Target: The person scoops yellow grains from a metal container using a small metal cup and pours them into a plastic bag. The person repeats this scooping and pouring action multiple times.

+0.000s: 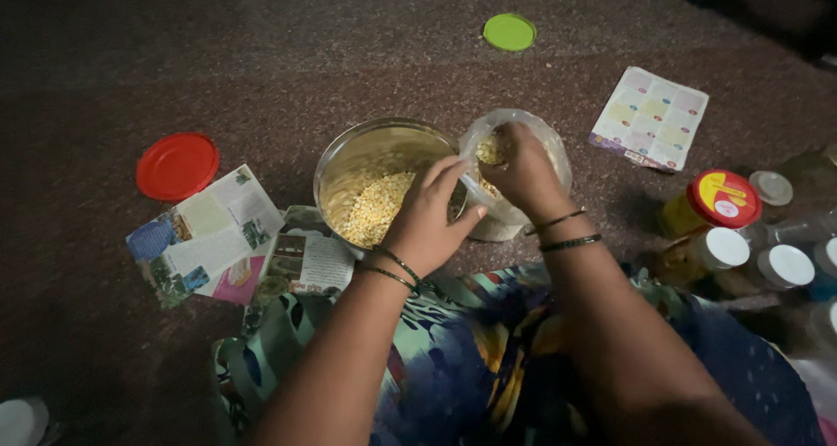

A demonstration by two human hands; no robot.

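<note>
Her right hand [521,169], cupped around yellow grain, sits inside the clear jar [514,171], just right of the steel bowl [384,184], while her left hand [429,219] grips the jar's rim.

Right hand [523,169] covers the mouth of the clear jar [558,154]; fingertips and grain held are mostly hidden. Left hand [429,221] conceals the steel bowl [349,158] rim nearest the jar. Jar base is hidden behind the wrists. White lid [19,422] is cut off at the bottom-left edge. Jars [789,267] at the right edge are cropped and dim; contents cannot be told.
</note>
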